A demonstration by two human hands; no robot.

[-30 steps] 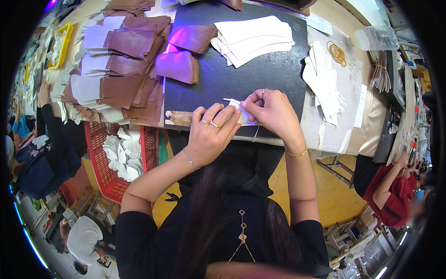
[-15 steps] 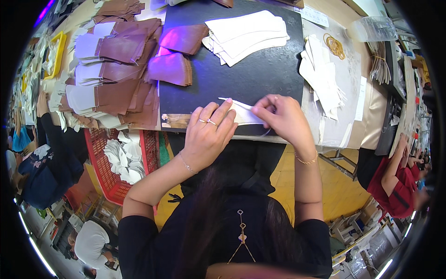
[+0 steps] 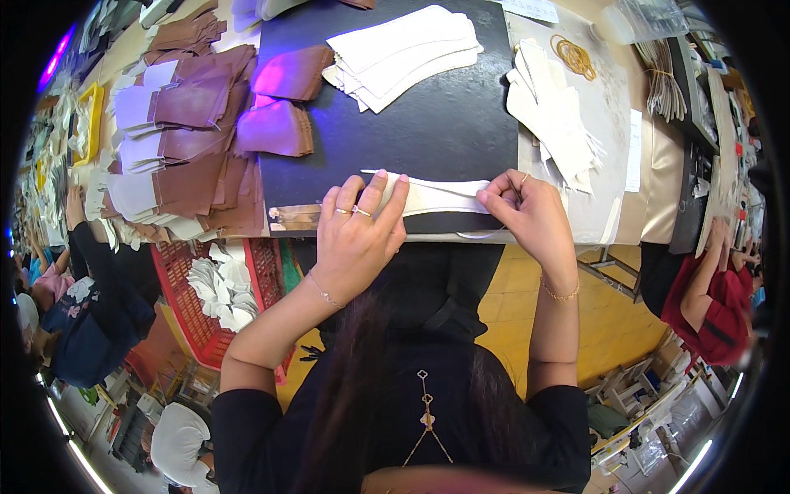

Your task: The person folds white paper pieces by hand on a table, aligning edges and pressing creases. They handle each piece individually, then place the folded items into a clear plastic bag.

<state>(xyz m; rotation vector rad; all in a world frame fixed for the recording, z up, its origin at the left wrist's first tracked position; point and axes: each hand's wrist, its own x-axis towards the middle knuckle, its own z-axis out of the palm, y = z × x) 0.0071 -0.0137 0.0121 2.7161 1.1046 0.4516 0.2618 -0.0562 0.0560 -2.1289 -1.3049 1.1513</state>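
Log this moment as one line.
left hand: resting on white piece; right hand: pinching its right end; surface: black mat; beyond: fanned white pieces; at left: brown stacks

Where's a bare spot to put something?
On the black mat, between the white stack and white strip, right of two brown stacks. A smaller grey patch lies between the white bundle and paper slip. Left is crowded: layered brown pieces.

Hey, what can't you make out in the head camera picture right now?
Head view: part of the white piece, covered by the left hand.
Head view: the white piece's right end, hidden at the right hand.
Head view: much of the red basket's floor, under white cut pieces.
Head view: the paper sheet's upper part, cut off by the top edge.
Head view: whether the red-shirted co-worker holds anything, too small near the rim.
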